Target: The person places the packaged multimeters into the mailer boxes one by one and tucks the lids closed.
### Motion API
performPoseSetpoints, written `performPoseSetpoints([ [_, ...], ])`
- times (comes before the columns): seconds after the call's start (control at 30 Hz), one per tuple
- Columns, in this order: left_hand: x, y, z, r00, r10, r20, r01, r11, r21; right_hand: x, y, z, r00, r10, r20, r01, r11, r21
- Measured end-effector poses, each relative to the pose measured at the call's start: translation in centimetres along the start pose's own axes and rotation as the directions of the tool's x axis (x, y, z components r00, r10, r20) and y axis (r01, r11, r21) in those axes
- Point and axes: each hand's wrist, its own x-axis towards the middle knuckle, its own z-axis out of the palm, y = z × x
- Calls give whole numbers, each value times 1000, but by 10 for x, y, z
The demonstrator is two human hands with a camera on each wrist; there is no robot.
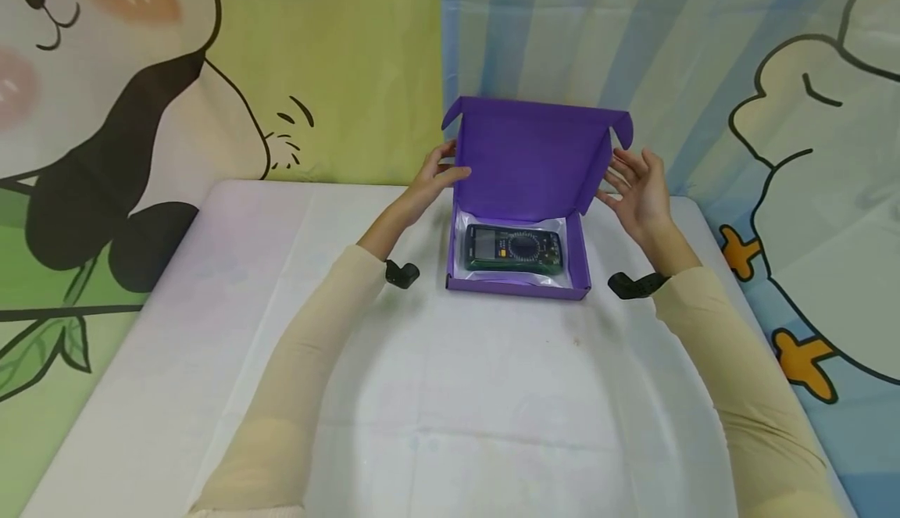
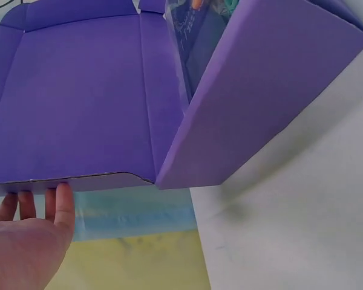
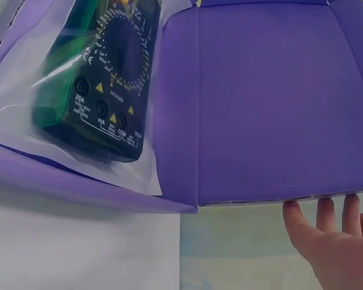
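One purple box is sitting open on the one white surface, its single lid standing up at the back. One multimeter is lying inside it, wrapped in one clear plastic bag. Two hands are showing, the left hand and the right hand, one at each side of the lid. Two beige sleeves are reaching in, and two black wrist straps are sitting on them, one per arm.
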Motion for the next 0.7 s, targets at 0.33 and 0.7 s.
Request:
performPoseSetpoints([
  [0.33, -10, 12, 1, 999, 39, -5, -39, 993, -115, -6, 0, 3, 993, -83, 84, 98, 974, -204],
  [0.7, -13, 12, 3, 998, 27, -56, -35, 989, -141, -14, 1, 6, 993, -106, 48, 115, 964, -239],
])
